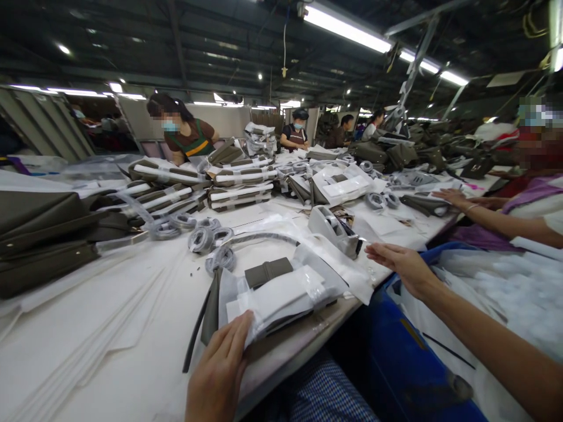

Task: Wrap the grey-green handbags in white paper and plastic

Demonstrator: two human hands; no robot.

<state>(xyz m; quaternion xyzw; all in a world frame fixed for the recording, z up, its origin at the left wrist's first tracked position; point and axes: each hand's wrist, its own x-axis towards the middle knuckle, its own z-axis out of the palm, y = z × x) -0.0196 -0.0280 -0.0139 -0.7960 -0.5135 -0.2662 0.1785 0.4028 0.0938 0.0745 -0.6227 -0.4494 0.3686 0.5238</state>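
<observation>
A dark olive handbag [268, 272] lies before me, partly wrapped in white packing sheet [281, 296] with clear tape across it. Its curved handle [264, 236], covered in clear plastic, arches behind it, and a dark strap hangs at its left. My left hand [224, 357] grips the bag's near left end, fingers over the white wrapping and thumb hidden. Out to the right, my right hand [398, 266] is raised beside a grey tape dispenser [332, 228], its fingers stretched out. Nothing shows clearly at those fingertips.
Coiled plastic-wrapped straps [201, 239] lie behind the bag. Stacked wrapped bags [241, 186] stand farther back, with more olive bags [44, 234] at left. A blue bin [396, 351] of white packing sits by the table edge. A co-worker's hand [451, 196] touches a bag at right.
</observation>
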